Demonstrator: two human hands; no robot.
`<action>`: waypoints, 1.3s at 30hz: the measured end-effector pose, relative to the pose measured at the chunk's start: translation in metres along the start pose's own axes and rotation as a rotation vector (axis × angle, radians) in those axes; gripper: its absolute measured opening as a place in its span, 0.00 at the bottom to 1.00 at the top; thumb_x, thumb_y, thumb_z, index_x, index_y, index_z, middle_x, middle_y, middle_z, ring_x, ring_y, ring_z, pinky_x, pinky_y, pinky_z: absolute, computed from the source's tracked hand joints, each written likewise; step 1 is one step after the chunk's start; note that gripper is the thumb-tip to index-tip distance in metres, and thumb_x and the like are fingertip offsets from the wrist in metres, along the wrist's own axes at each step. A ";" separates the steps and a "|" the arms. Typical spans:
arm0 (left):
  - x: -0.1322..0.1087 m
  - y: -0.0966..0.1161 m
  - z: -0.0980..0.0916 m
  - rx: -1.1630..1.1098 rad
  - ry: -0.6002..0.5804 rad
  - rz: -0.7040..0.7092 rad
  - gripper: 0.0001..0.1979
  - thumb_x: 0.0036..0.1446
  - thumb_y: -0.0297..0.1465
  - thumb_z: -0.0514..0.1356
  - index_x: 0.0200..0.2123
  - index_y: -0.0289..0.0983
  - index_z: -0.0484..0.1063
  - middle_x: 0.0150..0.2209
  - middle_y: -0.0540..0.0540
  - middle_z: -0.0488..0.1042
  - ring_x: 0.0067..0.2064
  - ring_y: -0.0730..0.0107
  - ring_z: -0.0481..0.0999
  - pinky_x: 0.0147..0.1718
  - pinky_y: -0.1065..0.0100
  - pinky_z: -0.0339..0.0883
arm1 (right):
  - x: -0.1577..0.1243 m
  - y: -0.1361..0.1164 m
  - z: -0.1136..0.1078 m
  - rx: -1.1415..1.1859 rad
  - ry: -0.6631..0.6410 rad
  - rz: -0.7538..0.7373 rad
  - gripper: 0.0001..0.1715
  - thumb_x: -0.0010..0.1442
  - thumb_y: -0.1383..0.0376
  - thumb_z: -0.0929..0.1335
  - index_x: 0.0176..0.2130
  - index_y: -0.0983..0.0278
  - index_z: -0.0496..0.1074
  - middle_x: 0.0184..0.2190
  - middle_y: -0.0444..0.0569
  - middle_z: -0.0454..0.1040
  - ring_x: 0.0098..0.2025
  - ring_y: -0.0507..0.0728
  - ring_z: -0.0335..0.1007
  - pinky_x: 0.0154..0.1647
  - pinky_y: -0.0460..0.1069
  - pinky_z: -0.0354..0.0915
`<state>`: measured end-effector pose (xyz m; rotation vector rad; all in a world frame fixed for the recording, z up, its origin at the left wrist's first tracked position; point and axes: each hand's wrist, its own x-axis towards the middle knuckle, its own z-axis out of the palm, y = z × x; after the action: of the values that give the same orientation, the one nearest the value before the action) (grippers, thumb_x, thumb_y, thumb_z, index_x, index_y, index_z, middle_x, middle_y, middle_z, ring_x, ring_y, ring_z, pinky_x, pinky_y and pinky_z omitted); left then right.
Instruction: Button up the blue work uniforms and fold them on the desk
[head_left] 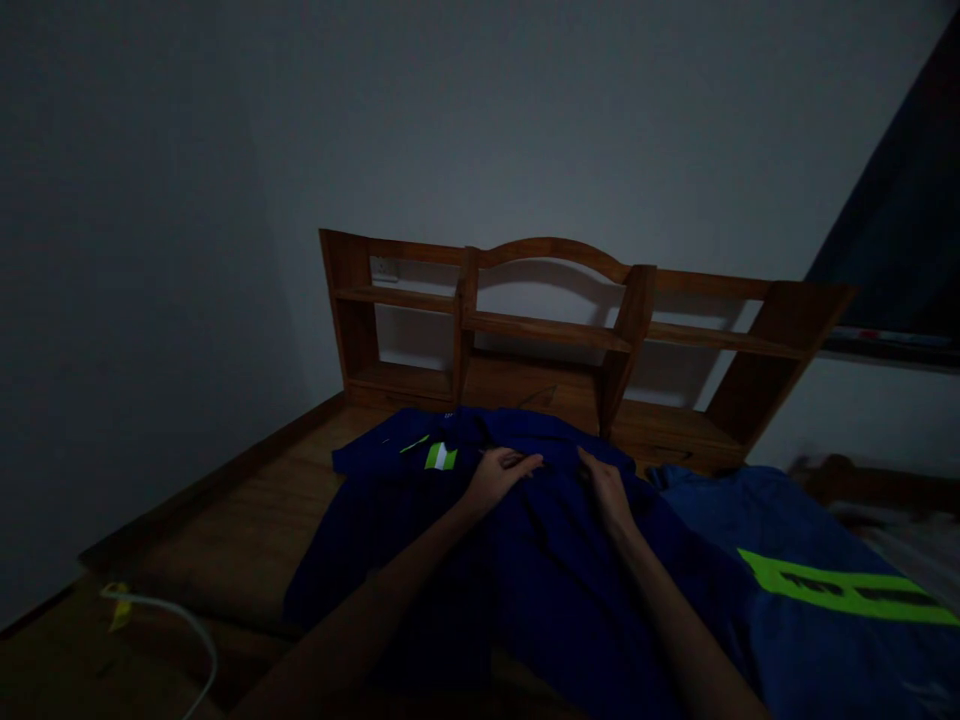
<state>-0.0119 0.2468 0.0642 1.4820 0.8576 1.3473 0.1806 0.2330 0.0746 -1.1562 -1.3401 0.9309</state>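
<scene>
A dark blue jacket lies spread over a wooden surface, with a small lime-and-silver reflective strip at its upper left. My left hand rests on the upper middle of the jacket, its thumb and fingers apart and pointing right. A short way to the right, my right hand touches the same cloth, fingers stretched toward the upper left. Neither hand visibly grips a fold, though dim light blurs the fingertips. The jacket's lower part runs into deep shadow under my forearms.
Behind the jacket stands a wooden headboard with shelves against a pale wall. A lighter blue garment with a lime band lies at the right. At the lower left, a white cable curves beside bare boards.
</scene>
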 end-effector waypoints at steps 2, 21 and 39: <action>-0.002 -0.001 0.003 0.048 0.009 -0.014 0.17 0.46 0.43 0.64 0.27 0.32 0.76 0.31 0.41 0.79 0.33 0.65 0.76 0.34 0.68 0.68 | -0.007 -0.003 0.004 0.070 -0.018 -0.025 0.25 0.55 0.47 0.63 0.21 0.64 0.63 0.17 0.40 0.59 0.20 0.49 0.52 0.22 0.45 0.51; -0.012 0.011 0.009 -0.366 -0.121 -0.196 0.23 0.40 0.36 0.69 0.40 0.31 0.75 0.37 0.41 0.78 0.39 0.62 0.76 0.44 0.62 0.67 | -0.013 -0.007 0.011 0.089 -0.151 -0.082 0.24 0.44 0.49 0.73 0.27 0.64 0.64 0.20 0.40 0.68 0.22 0.49 0.61 0.24 0.44 0.55; -0.013 0.018 0.007 -0.238 -0.201 -0.120 0.22 0.40 0.37 0.69 0.38 0.32 0.75 0.37 0.40 0.78 0.37 0.61 0.76 0.41 0.62 0.67 | -0.021 -0.017 0.009 0.010 -0.293 -0.047 0.24 0.48 0.47 0.69 0.23 0.64 0.64 0.18 0.39 0.62 0.19 0.46 0.52 0.19 0.43 0.46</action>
<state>-0.0085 0.2279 0.0775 1.3322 0.6242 1.1471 0.1679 0.2097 0.0849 -1.0026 -1.5869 1.1019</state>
